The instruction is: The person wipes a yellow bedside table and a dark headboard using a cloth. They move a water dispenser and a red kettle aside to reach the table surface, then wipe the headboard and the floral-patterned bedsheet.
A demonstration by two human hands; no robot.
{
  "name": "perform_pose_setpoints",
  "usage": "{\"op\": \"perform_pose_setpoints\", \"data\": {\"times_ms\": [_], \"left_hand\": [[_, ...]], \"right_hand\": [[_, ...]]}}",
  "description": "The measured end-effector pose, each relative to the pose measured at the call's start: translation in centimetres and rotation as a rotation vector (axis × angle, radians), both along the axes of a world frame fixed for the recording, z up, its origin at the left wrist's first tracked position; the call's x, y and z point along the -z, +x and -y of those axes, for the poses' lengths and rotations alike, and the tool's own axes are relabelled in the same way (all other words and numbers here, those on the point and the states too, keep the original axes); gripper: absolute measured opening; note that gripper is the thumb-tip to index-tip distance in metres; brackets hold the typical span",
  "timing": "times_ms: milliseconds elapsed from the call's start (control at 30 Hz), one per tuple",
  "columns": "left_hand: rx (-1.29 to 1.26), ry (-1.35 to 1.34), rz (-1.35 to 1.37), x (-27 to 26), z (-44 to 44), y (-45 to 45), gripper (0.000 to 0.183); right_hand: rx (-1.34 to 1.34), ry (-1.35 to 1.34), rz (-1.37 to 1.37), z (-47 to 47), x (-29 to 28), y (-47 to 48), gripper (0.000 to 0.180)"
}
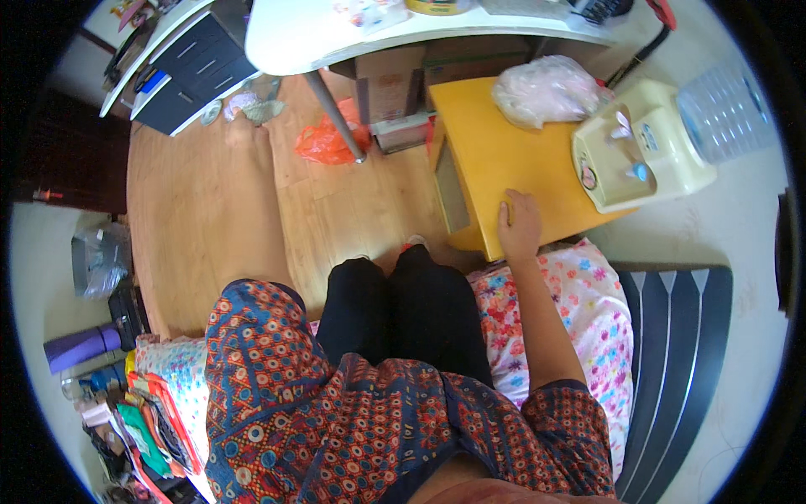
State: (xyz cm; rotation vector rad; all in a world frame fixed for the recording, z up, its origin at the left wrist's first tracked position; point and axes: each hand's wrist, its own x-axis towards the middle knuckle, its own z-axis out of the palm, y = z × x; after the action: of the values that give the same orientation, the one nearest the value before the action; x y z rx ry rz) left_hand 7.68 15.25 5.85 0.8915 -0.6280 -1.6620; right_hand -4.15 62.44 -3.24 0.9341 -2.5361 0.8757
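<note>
My left arm is stretched far out over the wood floor [220, 208], bare and blurred. At its end, my left hand [244, 129] appears to grip a small crumpled lilac and pale green cloth [255, 108]; blur hides the exact finger positions. On the near edge of a yellow wooden cabinet [488, 151], my right hand [521, 227] rests flat with fingers spread and holds nothing. A clear plastic bag of pale contents [546, 91] lies on the cabinet top beyond that hand. To its right stands a cream water dispenser [677, 151] with a large clear bottle [724, 113].
A white desk [302, 38] spans the top, over cardboard boxes [390, 82]. An orange plastic bag [324, 142] lies by its metal leg [337, 116]. Dark drawers [195, 63] stand upper left. Folded clothes [151, 428] are piled lower left, a floral pillow [592, 315] at right.
</note>
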Motion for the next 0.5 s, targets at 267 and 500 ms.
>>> {"op": "perform_pose_setpoints", "data": {"times_ms": [267,500], "left_hand": [[0.033,-0.154,-0.079,3.4,12.0,2.4,0.034],[0.217,-0.293,-0.066,1.7,11.2,-4.3,0.03]], "right_hand": [[-0.028,0.03,0.033,0.7,-0.5,0.3,0.022],[-0.032,0.085,0.037,1.0,-0.5,0.3,0.023]]}}
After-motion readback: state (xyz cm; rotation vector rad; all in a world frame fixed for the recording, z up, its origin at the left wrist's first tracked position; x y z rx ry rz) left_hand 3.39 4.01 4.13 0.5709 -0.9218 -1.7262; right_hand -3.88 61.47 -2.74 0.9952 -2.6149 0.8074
